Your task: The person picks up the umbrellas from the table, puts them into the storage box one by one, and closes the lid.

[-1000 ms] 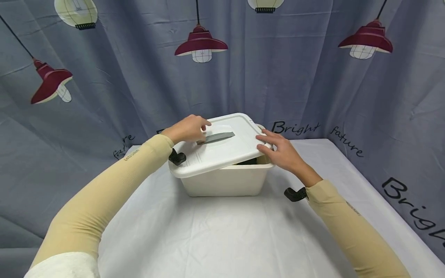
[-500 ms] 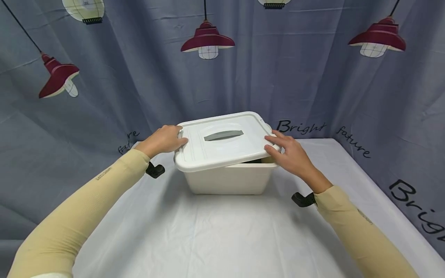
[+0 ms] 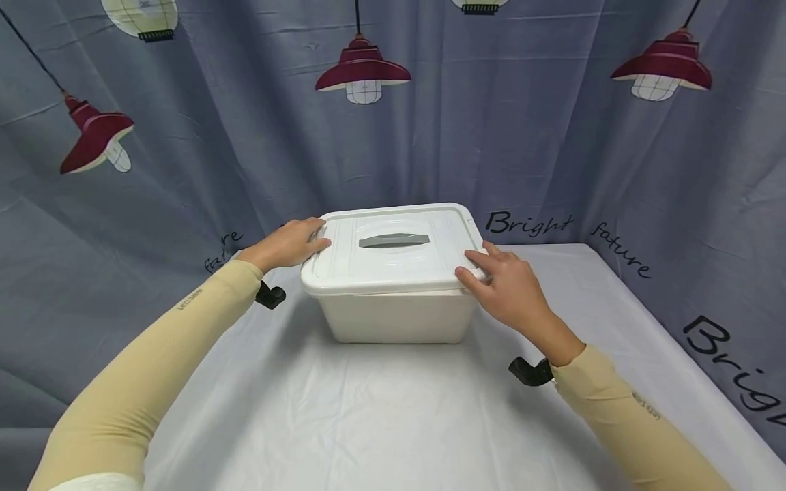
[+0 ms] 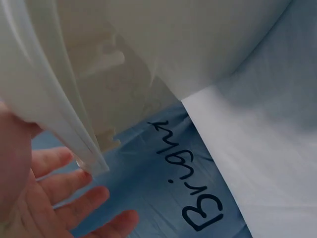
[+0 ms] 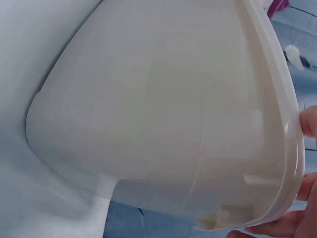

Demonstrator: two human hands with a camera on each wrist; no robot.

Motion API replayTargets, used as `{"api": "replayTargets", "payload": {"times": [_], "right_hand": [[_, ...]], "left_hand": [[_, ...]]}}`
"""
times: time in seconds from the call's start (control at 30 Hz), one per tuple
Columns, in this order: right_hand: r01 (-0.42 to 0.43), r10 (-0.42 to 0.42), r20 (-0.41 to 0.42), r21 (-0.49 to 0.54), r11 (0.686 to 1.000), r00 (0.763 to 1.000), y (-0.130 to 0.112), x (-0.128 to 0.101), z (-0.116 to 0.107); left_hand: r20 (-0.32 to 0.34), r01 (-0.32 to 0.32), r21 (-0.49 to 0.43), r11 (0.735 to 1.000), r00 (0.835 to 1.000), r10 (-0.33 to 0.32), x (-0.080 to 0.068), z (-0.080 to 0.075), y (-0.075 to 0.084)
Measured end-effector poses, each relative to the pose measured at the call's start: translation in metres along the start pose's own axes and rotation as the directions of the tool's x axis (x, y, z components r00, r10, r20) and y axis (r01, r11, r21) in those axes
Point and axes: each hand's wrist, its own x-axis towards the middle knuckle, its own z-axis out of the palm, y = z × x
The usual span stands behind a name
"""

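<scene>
One white lid (image 3: 393, 251) with grey handle (image 3: 394, 240), seated flat on cream storage box (image 3: 399, 317), between the two hands. Left hand (image 3: 288, 243) resting against left edge of lid, fingers nearly straight and laid over the rim, nothing clasped; in left wrist view, fingers (image 4: 74, 198) spread loosely beneath the overhanging rim (image 4: 54, 109). Right hand (image 3: 512, 290) set at right front corner of lid, fingers extended onto the rim, thumb below the edge; whether pinching or merely pressing cannot be told. In right wrist view, fingertips (image 5: 308, 121) visible at the lid edge beside the box wall (image 5: 148, 109). Beige sleeves (image 3: 141, 382) on both forearms, black wrist mounts (image 3: 529, 372) below each hand. White-clothed surface (image 3: 381, 416) beneath box and hands. Grey-blue curtain (image 3: 245, 123) printed with red lamps (image 3: 362, 68) and "Bright" lettering (image 3: 529, 222) beyond the fingertips.
</scene>
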Motion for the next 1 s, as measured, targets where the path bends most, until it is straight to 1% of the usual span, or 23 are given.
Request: {"api": "replayTargets", "payload": {"times": [0.1, 0.27, 0.43, 0.57, 0.67, 0.77, 0.9, 1.0], "right_hand": [[0.01, -0.011, -0.019, -0.047, 0.999, 1.0, -0.006, -0.004, 0.0], [0.022, -0.027, -0.036, -0.117, 0.993, 0.999, -0.012, -0.012, 0.0], [0.052, -0.063, -0.077, -0.139, 0.989, 0.995, -0.015, -0.02, 0.004], [0.056, -0.072, -0.107, -0.149, 0.987, 0.992, -0.015, -0.02, 0.005], [0.061, -0.078, -0.1, -0.165, 0.984, 0.992, -0.015, -0.018, 0.004], [0.064, -0.079, -0.085, -0.171, 0.983, 0.993, -0.015, -0.018, 0.001], [0.054, -0.066, -0.066, -0.159, 0.986, 0.996, -0.014, -0.018, -0.002], [0.033, -0.04, -0.046, -0.136, 0.99, 0.998, -0.014, -0.02, -0.005]], "left_hand": [[0.002, -0.013, -0.01, 1.0, 1.0, 0.013, 0.002, 0.001, -0.005], [0.019, -0.005, -0.041, 0.999, 1.0, 0.006, 0.002, 0.001, -0.008], [0.029, 0.006, -0.029, 1.0, 1.0, -0.005, -0.001, -0.002, -0.007], [0.036, 0.012, -0.014, 1.0, 0.999, -0.012, -0.002, -0.004, -0.006], [0.038, 0.018, -0.016, 1.0, 0.999, -0.018, -0.003, -0.004, -0.006], [0.029, 0.022, -0.038, 0.999, 0.999, -0.021, -0.003, -0.002, -0.005], [-0.001, 0.015, -0.07, 0.997, 1.0, -0.015, -0.003, 0.002, -0.005], [-0.034, 0.025, -0.092, 0.995, 0.999, -0.029, -0.004, 0.004, -0.008]]}}
